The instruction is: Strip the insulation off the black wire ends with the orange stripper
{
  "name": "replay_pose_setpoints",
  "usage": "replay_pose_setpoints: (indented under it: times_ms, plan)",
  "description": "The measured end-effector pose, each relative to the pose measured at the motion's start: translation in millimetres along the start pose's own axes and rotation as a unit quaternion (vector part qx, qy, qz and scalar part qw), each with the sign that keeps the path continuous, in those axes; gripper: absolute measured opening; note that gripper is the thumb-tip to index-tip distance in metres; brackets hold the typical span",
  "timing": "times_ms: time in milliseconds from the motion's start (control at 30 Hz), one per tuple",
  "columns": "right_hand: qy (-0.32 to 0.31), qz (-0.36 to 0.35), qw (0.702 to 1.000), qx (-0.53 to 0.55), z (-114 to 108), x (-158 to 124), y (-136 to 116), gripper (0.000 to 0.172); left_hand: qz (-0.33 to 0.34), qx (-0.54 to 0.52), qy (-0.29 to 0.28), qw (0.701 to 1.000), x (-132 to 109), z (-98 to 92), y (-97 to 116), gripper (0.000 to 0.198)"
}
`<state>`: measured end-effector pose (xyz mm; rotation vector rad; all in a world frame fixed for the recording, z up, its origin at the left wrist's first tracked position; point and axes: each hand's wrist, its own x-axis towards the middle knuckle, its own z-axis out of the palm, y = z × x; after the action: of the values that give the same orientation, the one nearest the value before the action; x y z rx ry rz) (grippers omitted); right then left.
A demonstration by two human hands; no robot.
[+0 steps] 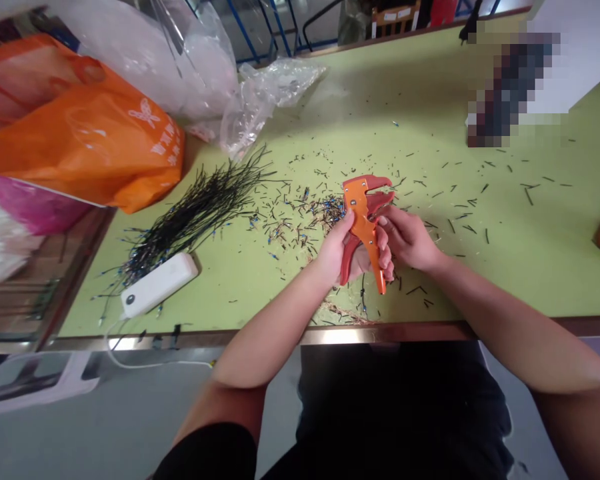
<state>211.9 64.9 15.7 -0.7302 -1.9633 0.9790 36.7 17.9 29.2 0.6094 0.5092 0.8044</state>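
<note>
My left hand [343,250] is wrapped around the handles of an orange-and-red wire stripper [365,220], with the jaws pointing away from me. My right hand [405,237] sits just right of the jaws, its fingers curled and their tips at the tool. I cannot tell whether those fingers pinch a wire. Short black wire offcuts and small blue-tipped pieces [300,223] lie scattered on the green table [430,100] around both hands. To the left lies a bundle of thin black wires [195,213], partly under a white power bank [159,285].
An orange plastic bag [80,127] and a clear plastic bag [250,100] lie at the far left of the table, with a pink bag [35,207] below. A white cable [150,363] hangs over the metal-trimmed front edge [260,337]. A pixelated object [510,87] stands at the top right.
</note>
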Motion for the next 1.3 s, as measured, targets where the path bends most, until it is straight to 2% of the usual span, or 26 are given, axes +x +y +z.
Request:
replay_pose_setpoints:
  times_ms: [167, 500, 700, 867, 1033, 1167, 1300]
  plan:
    - [0.009, -0.025, 0.999, -0.027, 0, 0, -1, 0.036, 0.019, 0.035, -0.012, 0.999, 1, 4.2, -2, 0.071]
    - [0.024, -0.059, 0.997, -0.036, 0, 0, -3, 0.028, 0.036, 0.039, -0.046, 0.998, 3, 16.6, -7, 0.071]
    - [0.032, -0.043, 0.997, -0.048, 1, 0, -1, 0.029, 0.016, 0.048, 0.011, 0.999, 6, 18.4, -9, 0.078]
    - [0.038, -0.021, 0.996, -0.072, 1, 0, 2, 0.031, 0.018, 0.023, 0.055, 0.998, 9, 14.9, -7, 0.079]
    - [0.071, 0.008, 0.994, -0.082, -7, 3, 3, 0.038, 0.043, -0.014, 0.085, 0.995, 6, 8.2, 8, 0.076]
    - [0.098, 0.018, 0.99, -0.096, -14, 6, 3, 0.041, 0.04, 0.005, 0.078, 0.996, 3, -0.4, 18, 0.072]
    - [0.111, -0.002, 0.985, -0.132, -20, 8, 4, 0.041, 0.018, 0.059, 0.047, 0.997, 3, -9.1, 16, 0.068]
